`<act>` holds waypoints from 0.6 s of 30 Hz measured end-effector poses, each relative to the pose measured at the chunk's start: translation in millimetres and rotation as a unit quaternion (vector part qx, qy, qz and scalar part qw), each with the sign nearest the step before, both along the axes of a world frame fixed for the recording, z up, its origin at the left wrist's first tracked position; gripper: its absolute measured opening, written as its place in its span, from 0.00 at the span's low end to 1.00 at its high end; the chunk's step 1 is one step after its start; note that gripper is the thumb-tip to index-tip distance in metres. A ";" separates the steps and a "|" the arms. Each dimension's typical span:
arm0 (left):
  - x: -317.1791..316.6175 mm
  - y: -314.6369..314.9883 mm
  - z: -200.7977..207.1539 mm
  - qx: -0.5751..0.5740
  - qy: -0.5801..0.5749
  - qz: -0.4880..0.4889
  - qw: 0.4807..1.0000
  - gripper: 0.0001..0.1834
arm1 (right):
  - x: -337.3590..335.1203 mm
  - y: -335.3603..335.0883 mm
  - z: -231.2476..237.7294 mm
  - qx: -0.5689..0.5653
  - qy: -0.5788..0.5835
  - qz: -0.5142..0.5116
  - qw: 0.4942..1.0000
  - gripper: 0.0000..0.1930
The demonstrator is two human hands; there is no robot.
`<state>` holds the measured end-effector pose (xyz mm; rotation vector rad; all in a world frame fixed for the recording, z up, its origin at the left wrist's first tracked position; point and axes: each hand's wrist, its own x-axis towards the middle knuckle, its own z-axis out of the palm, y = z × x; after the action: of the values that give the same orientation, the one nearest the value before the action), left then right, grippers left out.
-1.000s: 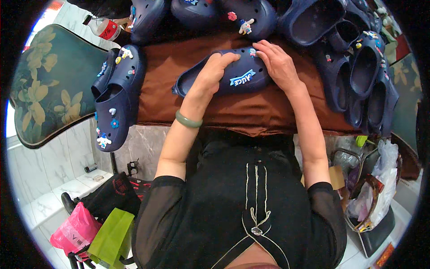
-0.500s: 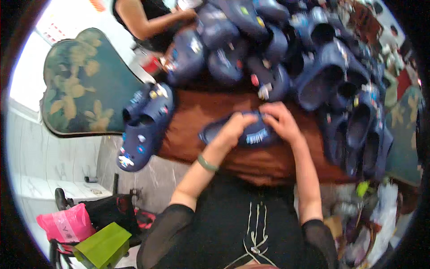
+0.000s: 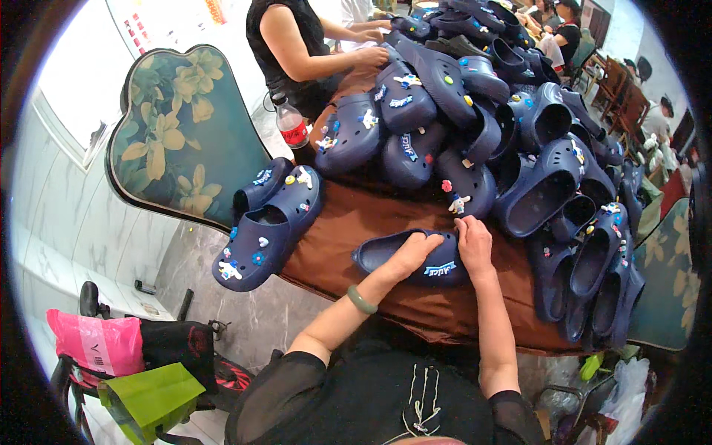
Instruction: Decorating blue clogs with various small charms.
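Observation:
A dark blue clog point(image 3: 374, 256) lies on the brown cloth in front of me, with a light blue banner charm point(image 3: 440, 270) on its near side. My left hand point(image 3: 410, 256) grips its upper, the thumb stretched along the top and the other fingers mostly hidden inside the opening. At the toe end, my right hand point(image 3: 475, 243) is closed over the clog, its fingertips by the far edge. Whether a small charm is between those fingertips cannot be made out. Left of my hands sits a finished-looking pair of charm-covered clogs point(image 3: 278, 233).
A large heap of dark blue clogs point(image 3: 415, 104) covers the table's far and right parts. Behind it stand a cola bottle point(image 3: 291, 124) and a person point(image 3: 285, 44) working. Floral chair backs point(image 3: 174, 126) flank the table. Pink point(image 3: 96, 341) and green bags point(image 3: 152, 397) are lower left.
The view has tilted, so the table sits lower and more of the far side shows. My right hand's fingers, spread before, have drawn together at the clog's toe. The left keeps its grip.

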<state>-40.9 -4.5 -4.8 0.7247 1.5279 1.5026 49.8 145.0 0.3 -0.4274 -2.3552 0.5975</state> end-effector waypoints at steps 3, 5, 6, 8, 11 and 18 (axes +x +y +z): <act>14.8 -10.9 16.0 0.007 0.024 -0.010 1.000 0.15 | 11.1 -3.7 -0.7 -0.042 -0.009 -0.007 0.999 0.09; 18.0 -16.7 19.3 0.017 -0.027 -0.017 0.999 0.15 | 22.7 -8.2 -0.3 -0.231 0.162 0.027 0.959 0.10; 12.9 -15.8 13.8 0.036 -0.002 -0.012 0.999 0.16 | 29.6 -5.6 -3.0 -0.257 0.178 0.020 0.950 0.12; 17.8 -11.6 17.6 0.051 -0.001 -0.001 0.999 0.19 | 47.7 -0.2 -3.7 -0.293 0.238 0.006 0.926 0.12; 8.7 -4.4 11.6 -0.058 0.223 0.104 0.967 0.25 | 61.4 -11.9 15.8 -0.465 0.255 -0.048 0.847 0.12; 21.4 7.1 28.3 -0.043 -0.009 0.107 0.993 0.21 | 70.8 -23.0 -9.2 -0.446 0.088 -0.003 0.891 0.09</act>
<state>-19.4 2.6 23.4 0.5078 1.6889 1.5836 120.6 122.0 -8.9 -0.7325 -1.7797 1.6403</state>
